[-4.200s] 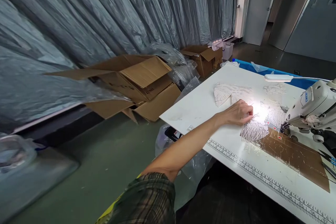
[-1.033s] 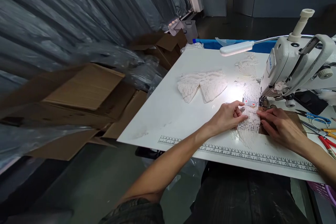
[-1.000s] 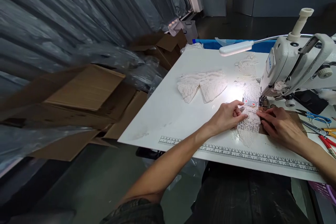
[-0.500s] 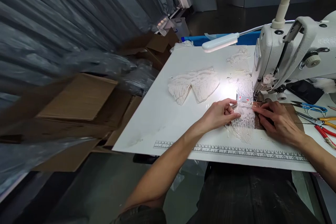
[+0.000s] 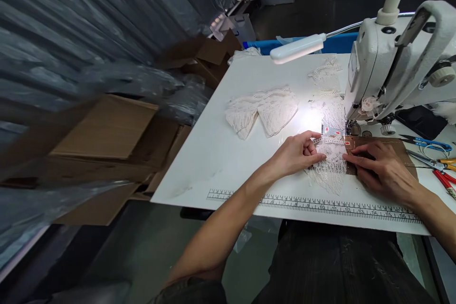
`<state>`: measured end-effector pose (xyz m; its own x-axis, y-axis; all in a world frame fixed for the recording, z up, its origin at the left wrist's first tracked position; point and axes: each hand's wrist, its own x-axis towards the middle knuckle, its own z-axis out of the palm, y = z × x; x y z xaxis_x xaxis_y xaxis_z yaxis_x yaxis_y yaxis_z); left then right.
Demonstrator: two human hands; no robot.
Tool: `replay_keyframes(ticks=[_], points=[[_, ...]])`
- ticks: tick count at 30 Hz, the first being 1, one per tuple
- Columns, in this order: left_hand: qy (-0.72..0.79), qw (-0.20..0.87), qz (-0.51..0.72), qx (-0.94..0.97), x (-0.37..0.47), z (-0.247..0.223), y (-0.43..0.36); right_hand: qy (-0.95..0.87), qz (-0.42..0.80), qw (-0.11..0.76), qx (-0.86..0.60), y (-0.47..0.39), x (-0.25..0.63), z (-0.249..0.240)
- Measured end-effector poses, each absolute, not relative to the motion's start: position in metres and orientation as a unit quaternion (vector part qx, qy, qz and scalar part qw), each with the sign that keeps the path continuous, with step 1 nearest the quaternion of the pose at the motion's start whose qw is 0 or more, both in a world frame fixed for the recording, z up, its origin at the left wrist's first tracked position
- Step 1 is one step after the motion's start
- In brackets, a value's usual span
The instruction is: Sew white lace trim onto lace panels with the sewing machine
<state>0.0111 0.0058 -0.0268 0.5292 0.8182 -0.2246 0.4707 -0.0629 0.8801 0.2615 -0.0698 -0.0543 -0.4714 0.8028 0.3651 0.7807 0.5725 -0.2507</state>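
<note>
White lace fabric (image 5: 328, 161) lies across the bed of a white sewing machine (image 5: 368, 66), reaching under the needle area. At its left edge, my left hand (image 5: 297, 154) pinches the lace between thumb and fingers. To the right, my right hand (image 5: 383, 168) rests with fingers stretched out over a brown plate (image 5: 402, 154), one fingertip touching the lace's right edge. A small clear guide with red marks (image 5: 333, 131) sits over the lace by the presser foot. The needle tip is too small to make out.
Another white lace piece (image 5: 261, 109) lies left on the white table (image 5: 199, 161). A lit lamp (image 5: 297, 49) hangs above. Blue-handled snips (image 5: 432, 143), scissors (image 5: 436, 162) and a red-handled tool (image 5: 443, 181) lie at the right. Cardboard boxes (image 5: 107, 126) stand left of the table. A printed ruler (image 5: 320, 205) runs along the front edge.
My right hand has slid slightly right and down, its index finger drawn back from the lace edge, uncovering a red mark on the brown plate. My left hand keeps its pinch. The view has shifted a little.
</note>
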Motion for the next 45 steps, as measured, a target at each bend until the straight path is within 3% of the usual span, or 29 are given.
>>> replay_keyframes(ticks=[32,37,41,45], points=[[0.433,0.450,0.156,0.765,0.006,-0.021,0.004,-0.860,0.014,0.207,-0.466,-0.074,0.260,-0.056],[0.371,0.191,0.218,0.882,0.019,-0.024,0.004,-0.861,0.010,0.201,-0.467,-0.074,0.258,-0.055],[0.218,0.048,0.132,0.966,0.038,-0.026,0.009,-0.861,-0.001,0.197,-0.470,-0.074,0.257,-0.054],[0.178,-0.036,0.046,0.982,0.045,-0.035,0.013,-0.862,-0.008,0.200,-0.465,-0.073,0.257,-0.054]])
